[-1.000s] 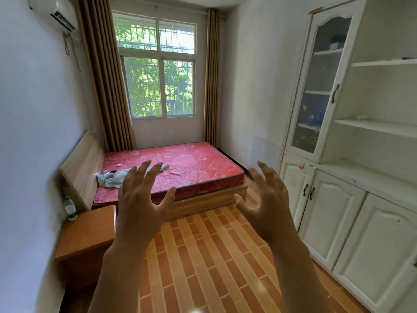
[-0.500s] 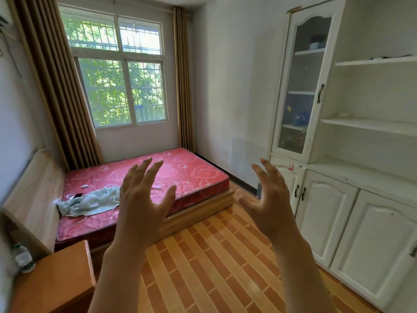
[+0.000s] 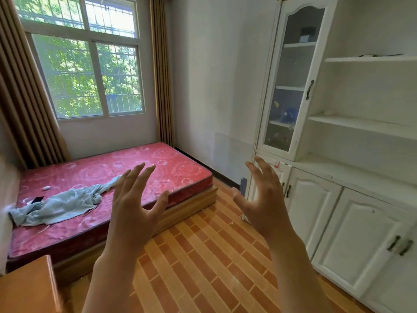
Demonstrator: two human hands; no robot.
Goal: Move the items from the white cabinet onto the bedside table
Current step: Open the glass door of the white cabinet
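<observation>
White painted wood makes up the cabinet [image 3: 352, 168], which is seen along the right side of the room. Its tall glass door [image 3: 291, 80] is closed, and behind the glass a dark box [image 3: 307, 33] is set on the top shelf, while a blue item [image 3: 287, 114] and a few small things too blurred to name are seen on the lower shelves. On the open shelves to the right, a flat dark object [image 3: 370, 55] is laid on the upper board and a small pale object [image 3: 328, 113] on the board below. The lower doors are closed.

Both hands are raised in mid-air over the tiled floor [image 3: 203, 256], palms turned away from the camera. The left hand [image 3: 133, 213] is held with its fingers [image 3: 144, 177] spread wide and nearly straight, and nothing is held in it. The right hand [image 3: 266, 204] is held just in front of the cabinet's lower left door, its fingers [image 3: 259, 168] spread and slightly bent, and nothing is held there either.

Only a corner of the orange wooden bedside table [image 3: 24, 288] is seen at the lower left edge, well apart from the cabinet. Between them, a bed with a red mattress [image 3: 108, 177] is placed under the window [image 3: 85, 64]; a pale blue cloth [image 3: 58, 204] is crumpled on it, with a dark phone-like object [image 3: 38, 199] beside it.
</observation>
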